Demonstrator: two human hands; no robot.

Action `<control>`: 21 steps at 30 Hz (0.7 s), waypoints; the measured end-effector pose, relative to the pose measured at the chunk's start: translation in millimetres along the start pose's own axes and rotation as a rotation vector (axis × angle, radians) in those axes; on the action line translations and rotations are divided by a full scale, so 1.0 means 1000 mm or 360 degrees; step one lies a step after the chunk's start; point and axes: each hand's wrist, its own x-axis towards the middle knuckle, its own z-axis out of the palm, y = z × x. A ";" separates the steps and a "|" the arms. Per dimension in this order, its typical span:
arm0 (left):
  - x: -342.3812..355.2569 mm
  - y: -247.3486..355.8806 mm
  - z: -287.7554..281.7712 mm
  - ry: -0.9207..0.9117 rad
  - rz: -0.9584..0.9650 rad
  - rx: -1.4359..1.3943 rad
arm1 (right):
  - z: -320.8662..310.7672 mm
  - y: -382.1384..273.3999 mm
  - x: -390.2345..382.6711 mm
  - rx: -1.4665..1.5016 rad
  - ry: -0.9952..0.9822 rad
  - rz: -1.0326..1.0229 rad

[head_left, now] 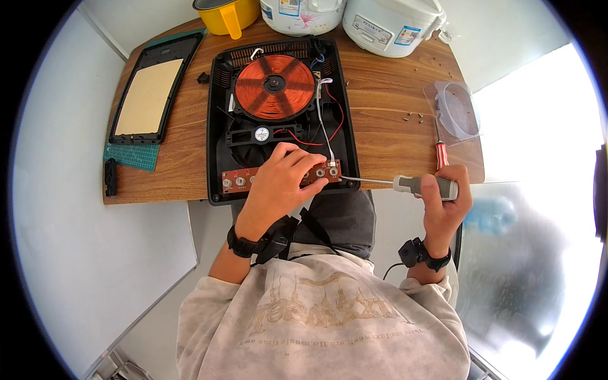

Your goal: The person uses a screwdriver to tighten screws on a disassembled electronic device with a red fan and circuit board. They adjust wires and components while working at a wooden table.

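While the opened cooker base (218, 126) holds a copper coil (274, 87), fingers (297, 166) press its control board (240, 180).

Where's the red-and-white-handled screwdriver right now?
In the head view, the red-and-white-handled screwdriver lies unheld at the wooden table's right edge, beside the clear plastic tray, just above the right hand.

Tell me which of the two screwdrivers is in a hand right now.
The grey-handled screwdriver, gripped by the right hand, its shaft pointing at the brown control board. The red-and-white-handled screwdriver lies untouched on the wooden table.
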 end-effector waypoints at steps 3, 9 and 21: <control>-0.001 0.000 0.000 -0.0002 -0.0013 -0.0005 | -0.002 -0.001 0.000 0.0002 -0.0017 0.0017; -0.001 -0.001 0.002 0.0005 -0.0007 0.0012 | -0.001 0.002 0.001 -0.0083 -0.0075 -0.0006; 0.000 0.000 -0.001 0.0005 -0.0004 0.0012 | 0.002 -0.004 0.001 -0.0050 -0.0010 -0.0020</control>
